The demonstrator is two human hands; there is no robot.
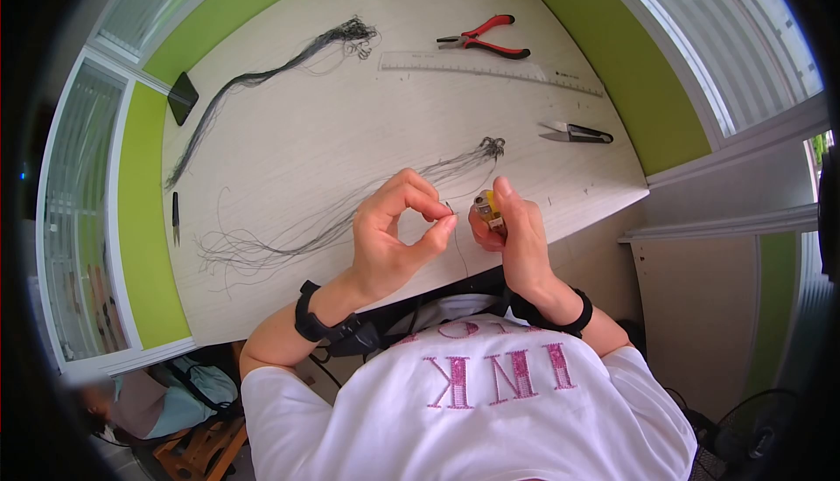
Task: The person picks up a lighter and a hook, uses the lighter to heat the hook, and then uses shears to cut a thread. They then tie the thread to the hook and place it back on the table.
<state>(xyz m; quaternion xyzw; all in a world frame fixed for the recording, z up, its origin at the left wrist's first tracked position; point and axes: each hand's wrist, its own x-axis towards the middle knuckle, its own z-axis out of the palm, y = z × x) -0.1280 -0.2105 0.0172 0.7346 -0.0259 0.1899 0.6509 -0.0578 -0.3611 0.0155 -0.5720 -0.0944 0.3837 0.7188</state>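
Note:
My left hand (394, 232) pinches a thin dark cord (461, 249) between thumb and forefinger, and the cord's loose length hangs below the fingertips. In my right hand (521, 240) is a yellow lighter (493, 210) with a metal top, held just right of the pinched cord. The thumb is raised above the lighter; no flame can be made out. Behind my hands a loose bundle of dark cords (341, 210) stretches across the table, its knotted end (493, 146) toward the upper right. Part of this bundle is hidden by my left hand.
A second cord bundle (254, 74) lies at the back left. Red-handled pliers (486, 39), a clear ruler (481, 68) and thread snips (577, 134) are at the right. Tweezers (176, 219) and a dark flat object (182, 99) lie by the left edge. Green partitions (604, 61) border the table.

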